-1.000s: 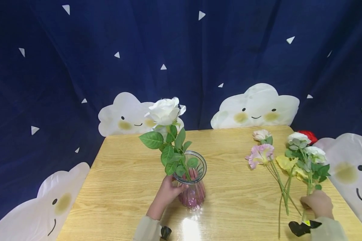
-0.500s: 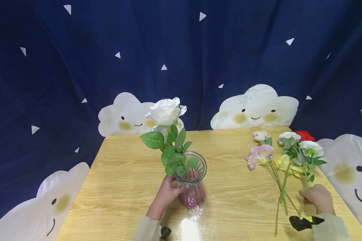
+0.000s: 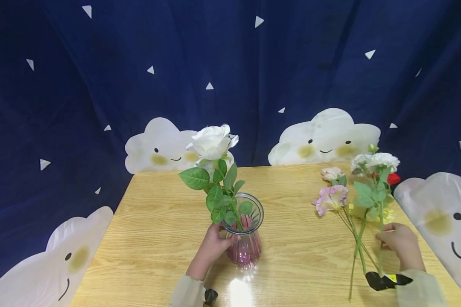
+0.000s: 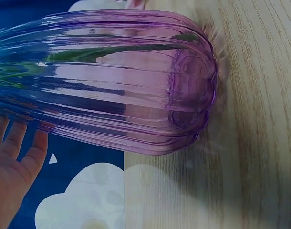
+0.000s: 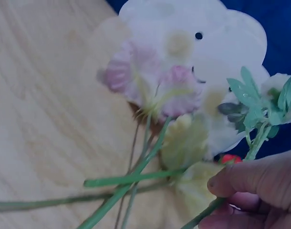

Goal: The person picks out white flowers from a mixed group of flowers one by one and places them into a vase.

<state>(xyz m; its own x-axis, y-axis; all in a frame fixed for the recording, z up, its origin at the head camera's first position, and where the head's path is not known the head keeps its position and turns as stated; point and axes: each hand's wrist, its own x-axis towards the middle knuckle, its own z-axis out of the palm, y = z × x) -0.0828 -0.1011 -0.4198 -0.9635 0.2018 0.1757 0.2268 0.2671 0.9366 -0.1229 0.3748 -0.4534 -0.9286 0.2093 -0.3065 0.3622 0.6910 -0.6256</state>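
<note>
My left hand (image 3: 211, 249) grips the neck of a ribbed glass vase (image 3: 246, 250), clear above and pink-purple below. The vase stands on the table; a tall white rose (image 3: 210, 143) leans left from its mouth. In the left wrist view, fingers (image 4: 36, 151) touch the side of the vase (image 4: 150, 109), and a green stem shows through the glass. On the right, my right hand (image 3: 401, 242) pinches the stem of a spray of white flowers (image 3: 384, 161) between thumb and fingers, blooms upward. The right wrist view shows the pinched stem (image 5: 258, 141) close up.
Left of the right hand lie a pink ruffled flower (image 3: 331, 198) and a pale pink rose (image 3: 332, 173), stems crossing. A yellow flower (image 3: 389, 215) and a red flower (image 3: 394, 179) sit partly behind the white spray. A dark blue curtain (image 3: 230, 55) with cloud cutouts borders the wooden table (image 3: 150, 230).
My right hand has raised the white flower spray and shifted it left, tipping its blooms more upright over the yellow and red flowers. The left hand and vase have stayed put.
</note>
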